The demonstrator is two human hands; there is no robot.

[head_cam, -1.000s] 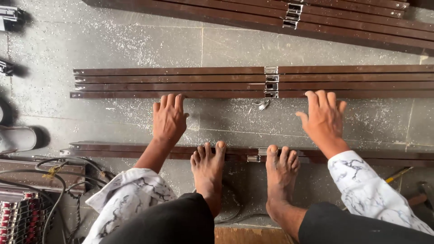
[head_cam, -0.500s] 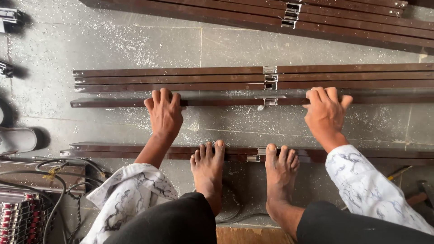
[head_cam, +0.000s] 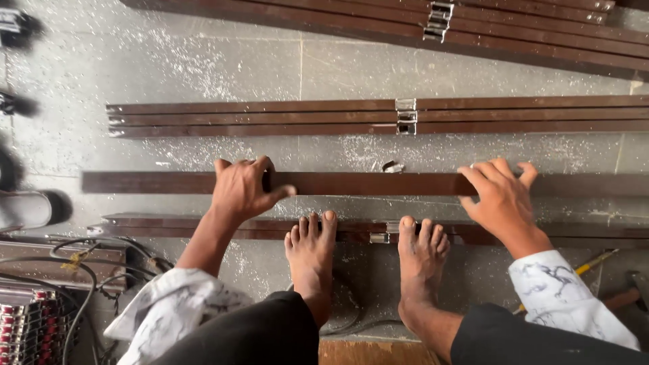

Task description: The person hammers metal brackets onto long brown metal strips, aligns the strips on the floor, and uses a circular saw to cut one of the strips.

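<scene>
A long dark brown metal bar (head_cam: pixel 365 183) lies across the dusty grey floor just ahead of my bare feet. My left hand (head_cam: pixel 242 189) grips it near its left part, fingers over the far edge and thumb along the near side. My right hand (head_cam: pixel 499 194) grips the same bar further right, fingers curled over its top. Both sleeves are white with a grey marbled print. My toes rest on another brown bar (head_cam: pixel 203 226) that has a small silver bracket (head_cam: pixel 379 238) at its middle.
A stack of three brown bars with silver clips (head_cam: pixel 406 116) lies further out, and more bars (head_cam: pixel 473 27) run along the top. A small metal piece (head_cam: pixel 392 166) lies on the floor. Cables and a machine (head_cam: pixel 40 304) sit at the lower left, a sandal (head_cam: pixel 23 209) at left, tools (head_cam: pixel 608 284) at right.
Both hands have pulled one brown bar away from the stack and toward my feet. It now lies apart from the stack, close to the bar under my toes.
</scene>
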